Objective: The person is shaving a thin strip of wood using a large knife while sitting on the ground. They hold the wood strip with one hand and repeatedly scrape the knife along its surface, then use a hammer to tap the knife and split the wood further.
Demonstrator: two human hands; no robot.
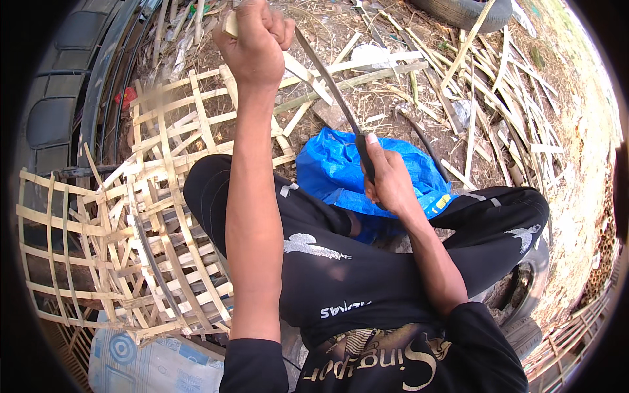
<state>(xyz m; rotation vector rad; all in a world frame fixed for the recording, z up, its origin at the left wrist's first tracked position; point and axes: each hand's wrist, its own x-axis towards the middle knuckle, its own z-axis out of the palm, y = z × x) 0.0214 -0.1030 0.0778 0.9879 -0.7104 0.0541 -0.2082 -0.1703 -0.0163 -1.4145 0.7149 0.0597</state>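
My left hand [257, 46] is raised at the top of the view, its fingers closed in a fist round a pale bamboo strip [230, 25]. One end of the strip juts out by the thumb; most of the rest is hidden. My right hand [388, 177] grips the dark handle of a long knife [333, 85], thumb along the handle. Its narrow blade slants up and left, the tip near my left fist. Below the right hand, a crumpled blue plastic sheet [334, 164] lies between and over my crossed legs.
Woven bamboo lattice panels [171, 229] lie at my left, beside dark chairs [56, 124]. Loose bamboo strips [472, 118] are scattered over the ground ahead and right. A tyre [458, 12] lies at the far edge. A pale patterned cushion or sack [147, 363] sits at lower left.
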